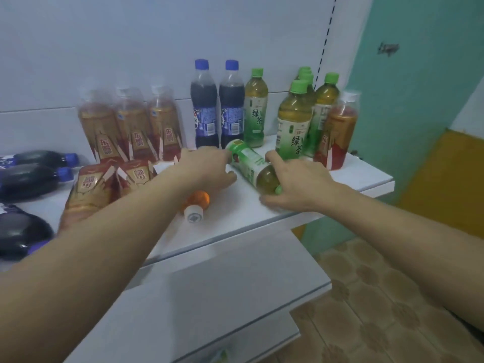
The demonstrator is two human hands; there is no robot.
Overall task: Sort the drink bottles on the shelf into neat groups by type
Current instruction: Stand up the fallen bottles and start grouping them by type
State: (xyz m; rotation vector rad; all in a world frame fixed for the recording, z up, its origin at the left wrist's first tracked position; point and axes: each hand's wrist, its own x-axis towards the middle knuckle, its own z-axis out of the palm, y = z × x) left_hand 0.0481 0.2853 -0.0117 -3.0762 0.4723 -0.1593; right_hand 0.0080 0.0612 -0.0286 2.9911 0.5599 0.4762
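shelf [353, 176]: showing smooth white, faintly glossy | green tea bottle [251, 163] lying on shelf: clear glossy plastic, printed film label | floor tiles [366, 297] below shelf: looking matt, patterned

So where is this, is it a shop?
Probably a small shop, or a stockroom. A white display shelf holds many copies of the same drinks: green tea bottles, cola bottles and orange energy drinks. A slotted shelving rail runs up the wall.
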